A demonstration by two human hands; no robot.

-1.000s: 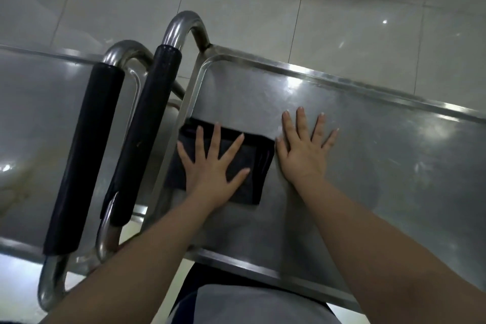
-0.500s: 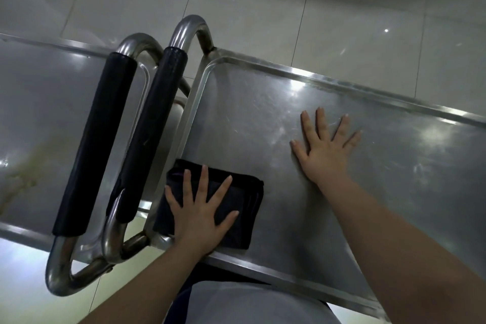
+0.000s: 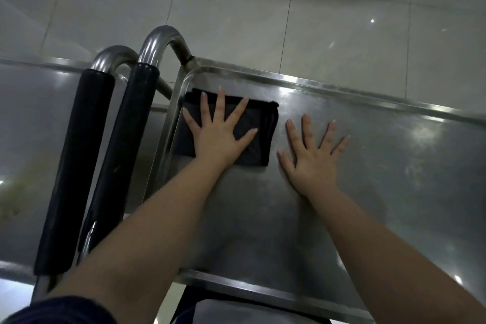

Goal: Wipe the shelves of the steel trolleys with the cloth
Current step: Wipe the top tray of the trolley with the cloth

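Note:
A folded black cloth (image 3: 263, 134) lies in the far left corner of the right steel trolley's top shelf (image 3: 394, 166). My left hand (image 3: 221, 134) presses flat on the cloth, fingers spread, covering its middle. My right hand (image 3: 313, 160) rests flat on the bare steel just right of the cloth, fingers apart, holding nothing. A second steel trolley's shelf (image 3: 31, 118) sits on the left, with a brownish smear near its left side.
Two black-padded push handles (image 3: 76, 166) (image 3: 123, 144) on curved steel tubes stand side by side between the two shelves. A raised rim (image 3: 342, 87) runs around the right shelf. Pale floor tiles (image 3: 236, 21) lie beyond, with a dark-edged curved object at the top.
My left hand has slid the cloth from the near left edge of the shelf up to its far left corner. My right hand has stayed flat on the shelf, shifting little.

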